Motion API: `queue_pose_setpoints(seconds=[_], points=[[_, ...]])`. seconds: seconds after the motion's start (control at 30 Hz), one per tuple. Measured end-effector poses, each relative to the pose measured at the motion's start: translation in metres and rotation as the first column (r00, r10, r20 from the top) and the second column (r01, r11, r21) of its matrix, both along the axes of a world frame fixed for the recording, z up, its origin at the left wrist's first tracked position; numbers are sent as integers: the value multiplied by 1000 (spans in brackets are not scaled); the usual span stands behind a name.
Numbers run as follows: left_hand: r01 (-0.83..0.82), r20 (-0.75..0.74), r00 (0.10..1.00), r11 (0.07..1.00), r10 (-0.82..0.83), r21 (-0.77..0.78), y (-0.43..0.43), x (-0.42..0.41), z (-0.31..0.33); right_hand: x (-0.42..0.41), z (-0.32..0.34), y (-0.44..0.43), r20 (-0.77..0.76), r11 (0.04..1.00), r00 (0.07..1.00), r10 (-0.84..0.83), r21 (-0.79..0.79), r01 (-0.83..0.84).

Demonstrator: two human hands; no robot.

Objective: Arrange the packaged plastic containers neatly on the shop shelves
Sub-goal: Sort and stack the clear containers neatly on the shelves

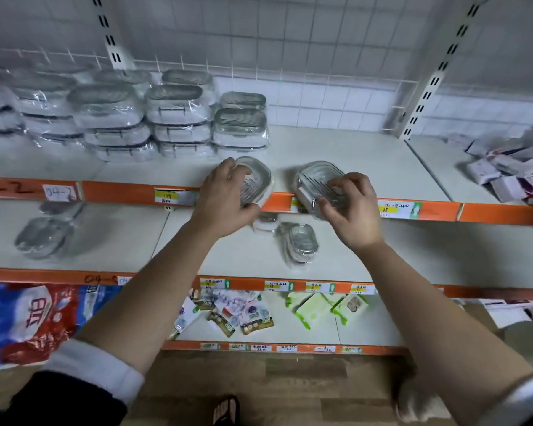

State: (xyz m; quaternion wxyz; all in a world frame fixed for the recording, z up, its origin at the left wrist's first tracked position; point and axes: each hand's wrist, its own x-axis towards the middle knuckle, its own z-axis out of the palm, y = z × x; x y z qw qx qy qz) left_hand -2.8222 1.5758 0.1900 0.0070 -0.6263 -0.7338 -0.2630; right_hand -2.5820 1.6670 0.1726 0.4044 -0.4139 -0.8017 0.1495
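Left container is being gripped by curled left hand, right container by right hand; stacked containers are lying back-left, nearer the left hand.

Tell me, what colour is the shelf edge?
Orange shelf edge, clearest in the head view.

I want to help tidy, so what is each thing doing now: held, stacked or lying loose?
left hand: grips the left container.
left container: wrapped, at the upper shelf front edge.
right hand: pinches the right container.
right container: wrapped, tilted at the shelf edge.
container stacks: wrapped, piled at the back.
loose container: wrapped, lying on the middle shelf.
small boxes: jumbled.
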Motion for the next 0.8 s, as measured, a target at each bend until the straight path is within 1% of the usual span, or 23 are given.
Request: queue_pose_setpoints(seconds=[0.07, 0.17, 0.23, 0.33, 0.4, 0.47, 0.53, 0.67, 0.73, 0.8], points=[[-8, -16, 1000, 1000, 8, -4, 9, -7, 2, -13, 7, 14, 49, 1000, 999, -10, -22, 12], [-38, -117, 992, 999, 41, 27, 16, -12, -3, -29, 11, 32, 173, 997, 983, -69, -25, 74], [-55, -155, 986, 997, 64, 63, 18, -15, -7, -39, 11, 42, 210, 992, 971, -118, -22, 126], [-4, -99, 995, 996, 13, 90, 21, -22, -2, -53, 13, 54, 253, 989, 961, -111, -70, 133], [82, -64, 995, 989, -74, 123, 23, -28, 6, -63, 14, 60, 240, 987, 964, -111, -89, 136], [176, -90, 983, 967, -162, 183, 28, -35, 18, -74, 15, 64, 200, 979, 967, -159, -96, 181], [221, -127, 972, 949, -197, 223, 37, -39, 34, -84, 14, 70, 210, 973, 958, -198, -80, 218], [217, -180, 967, 952, -180, 215, 78, -54, 72, -95, 12, 83, 334, 981, 928, -167, -36, 190], [196, -170, 972, 963, -165, 186, 105, -65, 88, -97, 9, 86, 335, 987, 932, -142, -28, 160], [172, -130, 979, 974, -154, 144, 133, -78, 101, -96, 4, 86, 300, 989, 945, -131, -30, 146]])
